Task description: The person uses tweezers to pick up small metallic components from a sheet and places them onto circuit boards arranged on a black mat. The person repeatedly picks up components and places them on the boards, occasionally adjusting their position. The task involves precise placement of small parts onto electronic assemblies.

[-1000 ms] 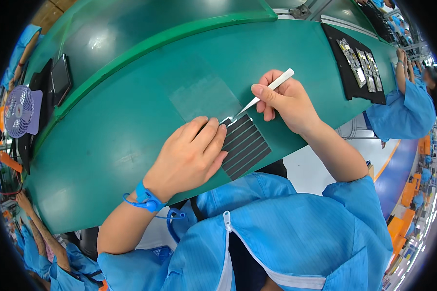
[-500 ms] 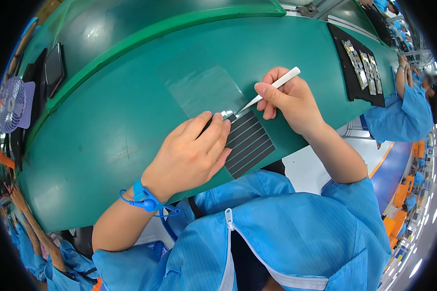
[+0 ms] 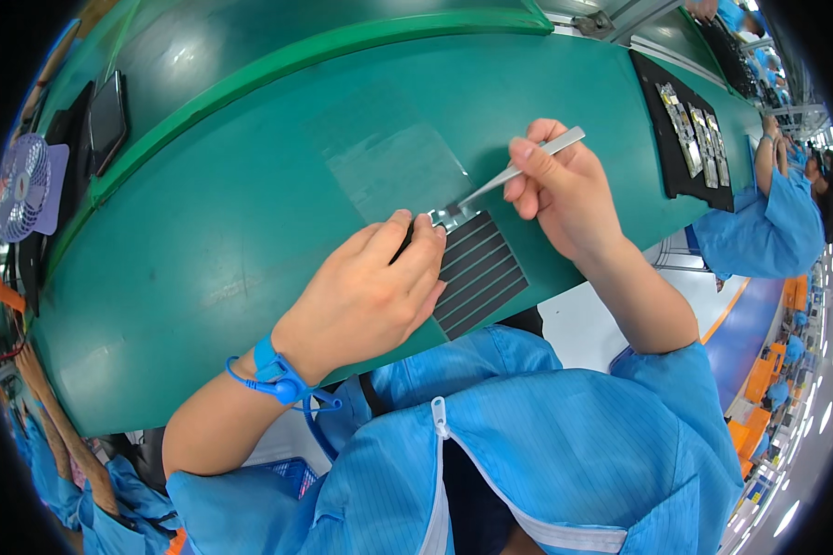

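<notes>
My right hand (image 3: pixel 569 190) pinches silvery tweezers (image 3: pixel 528 169), their tips pointing down to the left. At the tips is a small dark piece (image 3: pixel 453 210), just above the upper edge of a sheet of black strips (image 3: pixel 481 276). Thin pale lines divide the strips. My left hand (image 3: pixel 366 289) presses bent fingers on the left side of this sheet and covers part of it. Something dark shows between those fingers, too hidden to name. Beyond the fingertips lies a clear film (image 3: pixel 398 171), flat on the green table mat (image 3: pixel 241 231). A blue wrist strap (image 3: pixel 278 372) circles my left wrist.
A black tray (image 3: pixel 657 116) with several metallic parts lies at the far right. A green raised rail (image 3: pixel 315 57) crosses the back. At the left are a phone (image 3: pixel 108 122) and a purple fan (image 3: pixel 23 188). Other people in blue sit at both sides.
My right hand has shifted up and to the right, drawing the tweezers back slightly. The small dark piece now shows apart from the strips. My left hand stays nearly in place.
</notes>
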`<state>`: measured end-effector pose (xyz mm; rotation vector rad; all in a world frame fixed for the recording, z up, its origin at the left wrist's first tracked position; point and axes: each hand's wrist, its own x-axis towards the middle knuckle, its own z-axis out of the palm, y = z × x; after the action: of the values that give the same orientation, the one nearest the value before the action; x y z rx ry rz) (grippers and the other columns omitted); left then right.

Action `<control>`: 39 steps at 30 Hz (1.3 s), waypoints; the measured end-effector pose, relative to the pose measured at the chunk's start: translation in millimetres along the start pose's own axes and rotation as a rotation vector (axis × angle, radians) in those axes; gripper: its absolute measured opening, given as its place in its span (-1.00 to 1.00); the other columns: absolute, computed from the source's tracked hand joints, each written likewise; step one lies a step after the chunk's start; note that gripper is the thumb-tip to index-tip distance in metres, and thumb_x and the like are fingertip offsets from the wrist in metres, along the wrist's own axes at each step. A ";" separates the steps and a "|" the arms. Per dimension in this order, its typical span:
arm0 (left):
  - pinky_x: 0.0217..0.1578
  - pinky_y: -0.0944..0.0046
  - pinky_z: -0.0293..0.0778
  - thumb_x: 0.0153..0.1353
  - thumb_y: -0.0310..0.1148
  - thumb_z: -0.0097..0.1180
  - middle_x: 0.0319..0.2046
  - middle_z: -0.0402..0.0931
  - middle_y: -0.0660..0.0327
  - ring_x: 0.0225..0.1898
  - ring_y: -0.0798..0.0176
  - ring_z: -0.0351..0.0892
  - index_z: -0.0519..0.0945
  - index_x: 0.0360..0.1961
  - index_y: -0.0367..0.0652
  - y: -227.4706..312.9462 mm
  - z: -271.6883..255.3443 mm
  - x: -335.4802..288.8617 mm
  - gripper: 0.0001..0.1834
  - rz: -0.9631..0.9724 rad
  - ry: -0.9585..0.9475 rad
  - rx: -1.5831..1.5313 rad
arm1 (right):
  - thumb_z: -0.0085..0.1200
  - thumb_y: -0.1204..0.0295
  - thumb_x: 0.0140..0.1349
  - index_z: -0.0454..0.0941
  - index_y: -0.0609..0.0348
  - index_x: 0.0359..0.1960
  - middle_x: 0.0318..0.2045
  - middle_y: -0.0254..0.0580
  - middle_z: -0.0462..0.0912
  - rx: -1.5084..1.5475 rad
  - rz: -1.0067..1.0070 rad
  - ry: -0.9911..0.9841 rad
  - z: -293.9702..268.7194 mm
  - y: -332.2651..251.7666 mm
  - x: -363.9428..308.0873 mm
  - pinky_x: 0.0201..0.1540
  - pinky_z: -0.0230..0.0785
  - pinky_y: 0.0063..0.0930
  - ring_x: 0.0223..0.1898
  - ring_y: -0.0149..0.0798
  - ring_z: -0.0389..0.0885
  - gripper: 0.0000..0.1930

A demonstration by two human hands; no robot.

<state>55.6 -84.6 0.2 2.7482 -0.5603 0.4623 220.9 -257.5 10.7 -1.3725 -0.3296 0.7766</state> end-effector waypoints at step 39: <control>-0.18 0.10 0.46 -0.07 -0.57 0.14 -0.14 0.49 -0.02 -0.16 -0.05 0.50 0.57 -0.25 -0.32 -13.0 2.6 10.1 -0.73 0.069 0.091 -0.168 | 0.03 0.35 0.11 0.41 -0.01 -0.21 -0.15 -0.19 0.59 -2.266 -0.689 0.952 -342.3 -53.7 0.0 0.09 0.16 -0.19 -0.02 -0.27 0.53 -0.80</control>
<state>70.5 -77.3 -1.3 2.5417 -0.6418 0.5283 453.2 -513.9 -7.1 -3.0339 -0.8881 -1.5036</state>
